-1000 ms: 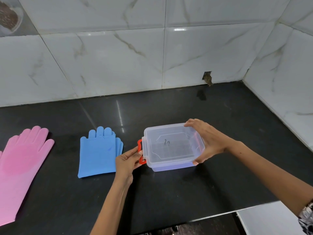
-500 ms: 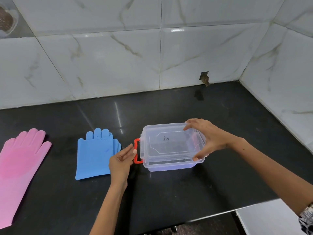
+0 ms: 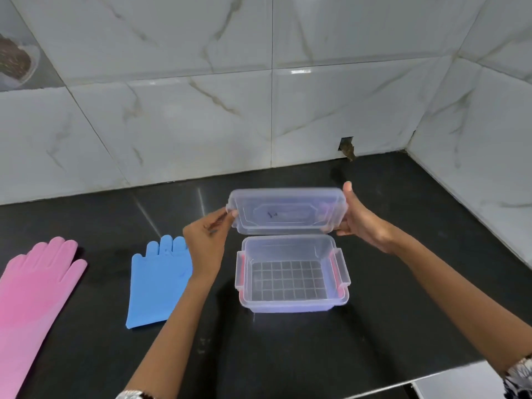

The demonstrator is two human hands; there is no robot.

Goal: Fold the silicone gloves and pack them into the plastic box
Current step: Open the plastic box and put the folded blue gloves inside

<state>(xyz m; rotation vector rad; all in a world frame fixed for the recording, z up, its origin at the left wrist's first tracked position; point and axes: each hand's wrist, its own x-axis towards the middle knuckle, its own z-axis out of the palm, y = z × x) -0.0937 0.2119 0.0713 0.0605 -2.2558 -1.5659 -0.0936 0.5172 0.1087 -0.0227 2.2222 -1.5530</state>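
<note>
While the clear plastic box (image 3: 290, 276) sits open on the black counter (image 3: 316, 349) at the centre of the frame, both hands hold its clear lid (image 3: 288, 210) in the air just above its far edge. The left hand (image 3: 208, 240) pinches the lid's left end in a tight grip, and the right hand (image 3: 362, 223) curls around its right end. Blue gloves (image 3: 158, 280) lie flat left of the box, and pink gloves (image 3: 31, 295) lie at the lower left.
</note>
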